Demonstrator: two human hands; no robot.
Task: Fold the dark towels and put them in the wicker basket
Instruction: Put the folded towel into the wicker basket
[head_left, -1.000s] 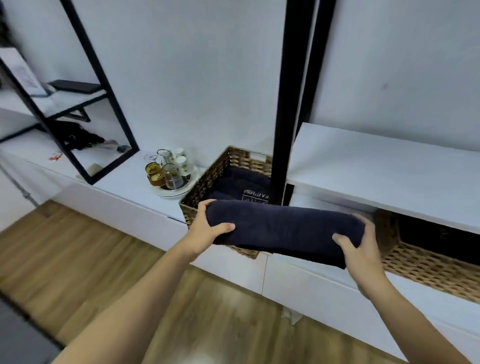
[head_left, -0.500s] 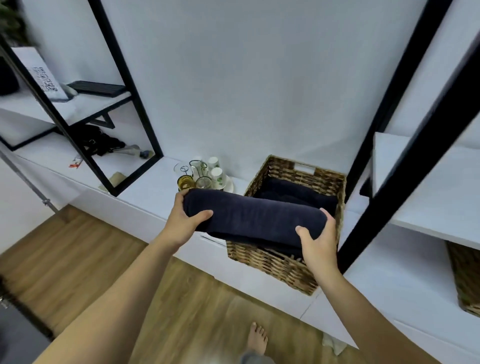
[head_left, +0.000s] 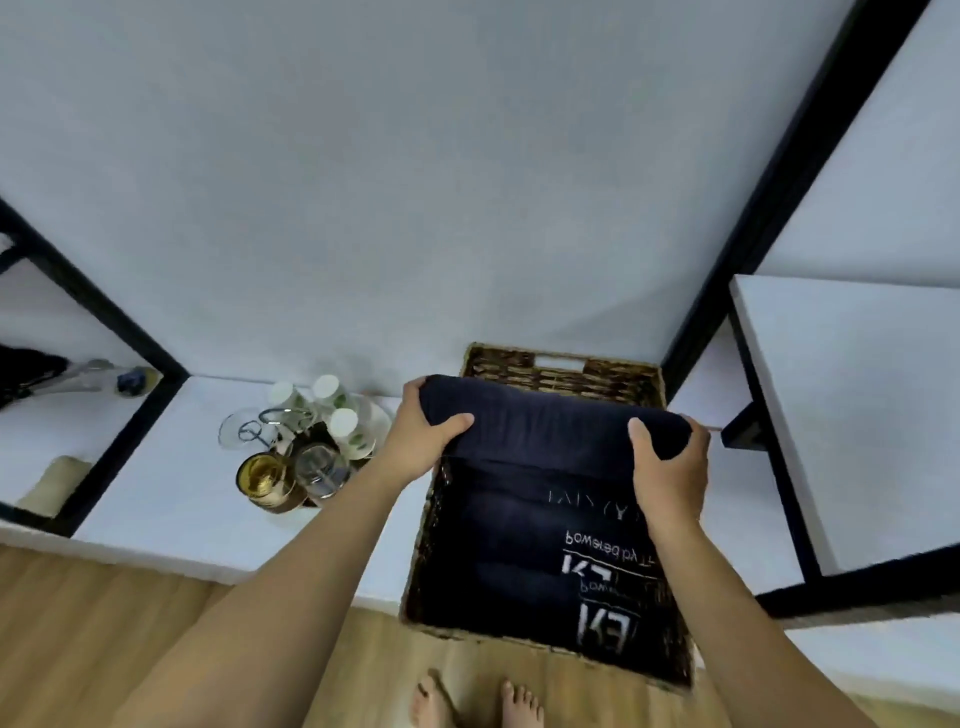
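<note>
A folded dark navy towel (head_left: 545, 421) is held level over the far end of the wicker basket (head_left: 561, 364). My left hand (head_left: 421, 431) grips its left end and my right hand (head_left: 670, 467) grips its right end. Inside the basket lie other folded dark towels (head_left: 519, 551) with white printed lettering, filling the near and middle part. The basket stands on a low white ledge against the wall.
A tray of glasses and cups (head_left: 301, 447) stands on the white ledge (head_left: 171, 493) left of the basket. Black shelf frames rise at left (head_left: 98, 312) and right (head_left: 779, 182), with a white shelf board (head_left: 857, 405) on the right. My bare feet (head_left: 472, 701) stand on the wooden floor.
The view has tilted down over the basket. Both hands have carried the folded towel forward from the basket's front edge to above its far end.
</note>
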